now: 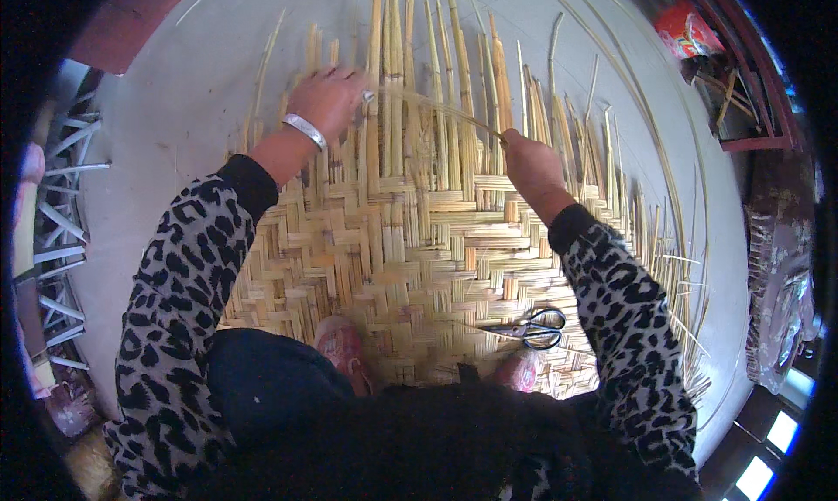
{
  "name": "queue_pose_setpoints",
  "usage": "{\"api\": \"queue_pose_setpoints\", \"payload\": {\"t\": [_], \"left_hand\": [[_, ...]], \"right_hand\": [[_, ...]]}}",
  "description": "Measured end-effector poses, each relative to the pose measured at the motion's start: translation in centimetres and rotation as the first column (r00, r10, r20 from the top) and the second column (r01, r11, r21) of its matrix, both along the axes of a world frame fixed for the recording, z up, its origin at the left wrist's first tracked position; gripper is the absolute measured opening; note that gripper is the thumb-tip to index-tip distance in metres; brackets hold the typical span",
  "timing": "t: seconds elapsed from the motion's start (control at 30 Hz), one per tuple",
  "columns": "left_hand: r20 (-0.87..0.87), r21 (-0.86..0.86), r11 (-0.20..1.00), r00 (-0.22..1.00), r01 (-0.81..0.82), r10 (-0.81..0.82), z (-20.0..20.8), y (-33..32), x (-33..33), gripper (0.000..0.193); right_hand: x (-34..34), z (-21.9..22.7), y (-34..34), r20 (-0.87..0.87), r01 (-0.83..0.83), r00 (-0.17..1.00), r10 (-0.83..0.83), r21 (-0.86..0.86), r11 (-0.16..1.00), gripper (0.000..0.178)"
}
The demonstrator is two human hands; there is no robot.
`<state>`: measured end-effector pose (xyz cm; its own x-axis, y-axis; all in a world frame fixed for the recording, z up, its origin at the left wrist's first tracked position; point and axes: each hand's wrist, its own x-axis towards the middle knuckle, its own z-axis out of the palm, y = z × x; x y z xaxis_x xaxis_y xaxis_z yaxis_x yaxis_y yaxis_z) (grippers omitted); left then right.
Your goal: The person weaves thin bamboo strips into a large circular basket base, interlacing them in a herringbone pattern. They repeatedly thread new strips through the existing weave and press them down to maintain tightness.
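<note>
A thin, pale bamboo strip [460, 113] stretches between my two hands above the far edge of a woven bamboo mat [436, 239]. My right hand [534, 171] is closed round its right end, with the fist over the mat's unwoven strip ends. Farther out and to the left, my left hand [330, 104] is blurred by motion. It wears a ring and a silver bracelet, and the strip runs up to its closed-looking fingers. Beyond the weave, upright bamboo strips [393, 73] of uneven length fan out, partly behind my left hand.
Black-handled scissors [537, 329] lie on the mat near my right foot. My pink shoes [344, 351] rest on the weave. Long loose strips [646, 108] curve across the grey floor at right. A metal rack [65, 230] stands at left, and dark red furniture [755, 126] at far right.
</note>
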<state>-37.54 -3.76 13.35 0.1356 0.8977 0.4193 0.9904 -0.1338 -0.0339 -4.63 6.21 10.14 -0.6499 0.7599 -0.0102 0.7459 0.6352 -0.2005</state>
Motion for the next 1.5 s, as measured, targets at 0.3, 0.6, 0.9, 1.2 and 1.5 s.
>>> {"api": "queue_pose_setpoints", "payload": {"t": [0.3, 0.6, 0.9, 1.2, 1.5], "left_hand": [[0.433, -0.515, 0.839, 0.790, -0.178, 0.433, -9.7, 2.8, 0.2, 0.031], [0.742, -0.671, 0.732, 0.085, 0.122, 0.665, -10.8, 6.2, -2.3, 0.048], [0.700, -0.375, 0.869, -0.515, 0.324, 0.494, -11.7, 6.7, -3.0, 0.050], [0.699, -0.249, 0.792, -0.462, 0.558, 0.546, -7.7, 6.2, -1.2, 0.042], [0.565, -0.491, 0.541, -0.223, 0.683, 0.794, -9.1, 8.7, -0.1, 0.048]], "right_hand": [[-2.1, -4.1, -0.3, -0.266, 0.266, 0.890, -0.369, -0.353, 0.897, 0.019], [-5.1, -4.3, 1.0, -0.376, 0.085, 0.592, -0.713, -0.851, 0.519, 0.021], [-8.4, -5.0, 3.2, -0.295, -0.020, 0.464, -0.835, -0.946, 0.323, 0.025], [-7.6, -5.5, 3.1, -0.235, -0.147, 0.407, -0.882, -0.971, 0.190, 0.020], [-7.1, -5.2, 2.7, -0.184, -0.214, 0.396, -0.900, -0.971, 0.105, 0.013]]}}
